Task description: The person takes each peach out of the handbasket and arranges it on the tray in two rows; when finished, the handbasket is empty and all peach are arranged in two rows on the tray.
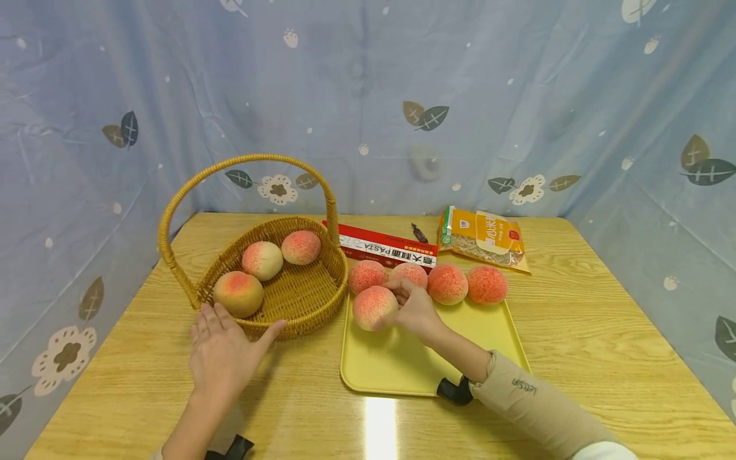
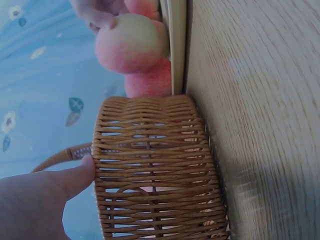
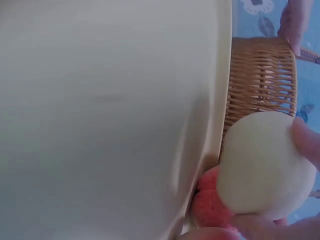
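Observation:
My right hand (image 1: 414,312) pinches a pale peach with a pink blush (image 1: 374,308), raised over the yellow tray (image 1: 397,377). The right wrist view shows this peach's cream side (image 3: 265,165), thumb and fingers at its edges. Several pink-red peaches (image 1: 448,284) sit along the tray's far side. At the left stands a wicker basket (image 1: 313,322) with a tall arched handle, holding 3 peaches (image 1: 238,294). My left hand (image 1: 221,354) touches the basket's near rim, fingers straight and thumb spread; the left wrist view shows the thumb (image 2: 80,175) against the rim.
Behind the tray lies a red pasta box (image 1: 385,246), with an orange bag of grain (image 1: 483,236) to its right. A small dark object (image 1: 420,232) is near the table's back edge. Blue patterned cloth (image 1: 368,115) hangs around the wooden table (image 1: 598,332).

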{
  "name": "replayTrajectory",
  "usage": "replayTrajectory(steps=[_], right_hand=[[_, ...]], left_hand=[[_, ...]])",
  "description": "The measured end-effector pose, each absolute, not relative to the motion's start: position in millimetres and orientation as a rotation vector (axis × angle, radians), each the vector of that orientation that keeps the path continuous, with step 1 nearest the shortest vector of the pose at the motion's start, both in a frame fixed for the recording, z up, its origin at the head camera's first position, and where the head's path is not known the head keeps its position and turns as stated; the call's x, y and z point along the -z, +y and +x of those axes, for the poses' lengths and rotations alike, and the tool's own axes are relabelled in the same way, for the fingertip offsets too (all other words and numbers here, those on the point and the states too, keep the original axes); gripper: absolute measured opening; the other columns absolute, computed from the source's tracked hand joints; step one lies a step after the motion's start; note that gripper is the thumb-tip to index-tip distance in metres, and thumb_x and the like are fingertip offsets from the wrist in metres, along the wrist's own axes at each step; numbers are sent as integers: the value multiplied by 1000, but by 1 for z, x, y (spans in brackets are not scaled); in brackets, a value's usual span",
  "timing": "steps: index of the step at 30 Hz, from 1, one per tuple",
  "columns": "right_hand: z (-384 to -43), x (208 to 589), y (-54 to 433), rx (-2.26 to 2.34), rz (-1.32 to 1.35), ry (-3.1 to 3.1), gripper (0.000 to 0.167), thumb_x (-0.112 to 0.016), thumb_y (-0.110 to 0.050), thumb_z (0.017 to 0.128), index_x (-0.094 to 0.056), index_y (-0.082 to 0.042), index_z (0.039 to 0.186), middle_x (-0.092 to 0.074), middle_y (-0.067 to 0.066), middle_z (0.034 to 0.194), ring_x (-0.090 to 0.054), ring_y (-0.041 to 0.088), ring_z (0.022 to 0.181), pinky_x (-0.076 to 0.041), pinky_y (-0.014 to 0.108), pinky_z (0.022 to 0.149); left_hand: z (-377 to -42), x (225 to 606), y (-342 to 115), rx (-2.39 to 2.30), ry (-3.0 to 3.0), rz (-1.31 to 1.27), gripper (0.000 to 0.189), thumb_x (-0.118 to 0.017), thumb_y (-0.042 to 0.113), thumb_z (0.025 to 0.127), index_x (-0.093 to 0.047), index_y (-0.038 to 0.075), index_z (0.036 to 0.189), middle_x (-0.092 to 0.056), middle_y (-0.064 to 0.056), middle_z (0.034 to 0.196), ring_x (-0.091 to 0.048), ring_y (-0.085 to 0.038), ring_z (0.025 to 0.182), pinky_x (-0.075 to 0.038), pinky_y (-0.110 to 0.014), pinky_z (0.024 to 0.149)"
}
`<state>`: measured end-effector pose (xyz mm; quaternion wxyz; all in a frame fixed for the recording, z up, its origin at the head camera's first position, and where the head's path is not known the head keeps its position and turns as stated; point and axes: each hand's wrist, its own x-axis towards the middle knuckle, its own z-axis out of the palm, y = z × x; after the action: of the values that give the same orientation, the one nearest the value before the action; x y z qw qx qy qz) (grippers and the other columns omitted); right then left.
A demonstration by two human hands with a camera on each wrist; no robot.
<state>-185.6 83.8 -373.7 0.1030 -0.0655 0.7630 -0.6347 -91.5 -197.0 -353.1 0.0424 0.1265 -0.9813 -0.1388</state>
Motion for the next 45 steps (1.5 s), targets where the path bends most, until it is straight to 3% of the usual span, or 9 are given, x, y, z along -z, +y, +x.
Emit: replayTrajectory(steps=[6, 14, 28, 38, 45], right_hand=[[-182, 380, 85, 1560, -278, 2438, 63, -84, 9, 57, -54, 2, 112, -61, 17, 117, -57, 35, 118, -46, 43, 100], [-191, 364, 96, 1022, -596, 2649, 75, -90, -10, 59, -60, 1, 126, -61, 17, 127, -54, 35, 119, -45, 49, 99], [-205, 366, 86, 1029, -522, 2578, 76, -85, -22, 69, -56, -2, 135, -57, 21, 133, -51, 38, 123, -43, 51, 101], [-209, 356, 92, 989, -597, 2556, 78, -85, -24, 72, -53, 1, 138, -57, 20, 134, -55, 33, 119, -46, 46, 98], [-208, 348, 96, 1032, -626, 2520, 71, -84, -21, 75, -54, 4, 135, -56, 18, 135, -51, 34, 125, -41, 46, 105]], left_hand=[[-88, 355, -197, 426, -3072, 398, 125, -39, 80, 85, -9, -29, 138, -6, -51, 143, -10, -62, 134, -10, -63, 112], [-91, 352, -197, 387, -3006, 353, 121, -42, 76, 87, -14, -31, 136, -13, -52, 141, -16, -63, 132, -13, -62, 112], [-97, 345, -194, 388, -2997, 361, 121, -41, 77, 86, -13, -30, 137, -12, -51, 142, -16, -63, 133, -14, -61, 113], [-97, 345, -195, 363, -2973, 349, 121, -42, 77, 86, -16, -31, 136, -15, -51, 141, -19, -63, 132, -15, -62, 112], [-95, 346, -195, 376, -2969, 355, 121, -43, 76, 86, -16, -31, 136, -15, -51, 141, -18, -63, 132, -15, -62, 112]])
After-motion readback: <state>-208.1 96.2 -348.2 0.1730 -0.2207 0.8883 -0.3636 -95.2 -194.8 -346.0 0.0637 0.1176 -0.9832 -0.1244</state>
